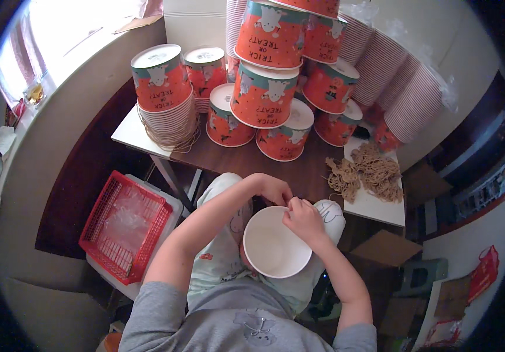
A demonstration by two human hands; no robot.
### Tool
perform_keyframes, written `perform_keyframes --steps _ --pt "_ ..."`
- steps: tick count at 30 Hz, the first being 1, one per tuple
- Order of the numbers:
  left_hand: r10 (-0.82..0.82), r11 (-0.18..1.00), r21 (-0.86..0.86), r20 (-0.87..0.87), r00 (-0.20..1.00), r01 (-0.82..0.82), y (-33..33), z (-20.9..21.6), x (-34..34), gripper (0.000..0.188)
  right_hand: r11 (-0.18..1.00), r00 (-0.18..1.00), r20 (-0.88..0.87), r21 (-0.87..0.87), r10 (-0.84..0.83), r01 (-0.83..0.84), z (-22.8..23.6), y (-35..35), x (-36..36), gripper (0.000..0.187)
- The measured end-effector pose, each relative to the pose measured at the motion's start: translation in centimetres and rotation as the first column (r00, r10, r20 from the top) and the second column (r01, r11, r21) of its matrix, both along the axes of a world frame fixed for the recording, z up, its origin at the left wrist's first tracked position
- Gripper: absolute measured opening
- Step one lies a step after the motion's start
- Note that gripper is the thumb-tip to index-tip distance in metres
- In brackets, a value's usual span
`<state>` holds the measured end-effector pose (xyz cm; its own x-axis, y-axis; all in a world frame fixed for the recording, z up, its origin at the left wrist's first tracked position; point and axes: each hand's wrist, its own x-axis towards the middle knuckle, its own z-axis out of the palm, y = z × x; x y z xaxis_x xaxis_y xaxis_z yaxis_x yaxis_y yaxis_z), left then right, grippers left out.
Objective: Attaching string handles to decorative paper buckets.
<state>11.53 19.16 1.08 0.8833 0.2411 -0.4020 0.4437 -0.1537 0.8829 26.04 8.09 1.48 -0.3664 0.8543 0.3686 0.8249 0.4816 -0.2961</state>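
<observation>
A paper bucket [277, 245] rests in my lap between my thighs, its white inside facing up. My left hand [275, 189] is at the far side of its rim, fingers bent and pinched together; whatever is between them is hidden. Close beside it, my right hand [305, 219] is closed on the far right part of the rim. The outer wall of this bucket is mostly out of sight. Ahead on the brown table [205, 158], upside-down orange and green printed buckets [264, 97] are piled on one another.
A nested bucket stack [164, 88] with twine loops stands at the table's left. Bundles of brown twine [375, 170] lie on the right. Tall nested stacks [414, 105] lean at the back right. A red basket [124, 229] with clear plastic sits left; an open cardboard box [387, 246] is right.
</observation>
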Motion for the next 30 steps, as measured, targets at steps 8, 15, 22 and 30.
perform_keyframes --steps 8,15,22,30 --pt "0.125 0.771 0.636 -0.102 0.987 -0.032 0.1 -3.4 -0.3 0.027 0.89 0.875 -0.461 -0.449 -0.151 -0.082 1.2 1.0 1.8 0.014" --pt "0.31 0.852 0.41 0.106 0.945 -0.325 -2.9 1.2 -2.7 0.03 0.737 0.623 -0.728 -0.583 -0.288 -0.341 3.2 -1.0 2.9 0.026" --pt "0.275 0.798 0.552 0.026 0.961 -0.243 -7.9 2.5 -4.5 0.026 0.684 0.464 -0.827 -0.539 -0.317 -0.492 4.5 -3.2 2.5 0.027" --pt "0.643 0.496 0.453 0.382 0.664 -0.741 -18.9 0.5 -7.1 0.024 0.673 0.374 -0.868 -0.491 -0.326 -0.553 4.0 -6.7 0.1 0.027"
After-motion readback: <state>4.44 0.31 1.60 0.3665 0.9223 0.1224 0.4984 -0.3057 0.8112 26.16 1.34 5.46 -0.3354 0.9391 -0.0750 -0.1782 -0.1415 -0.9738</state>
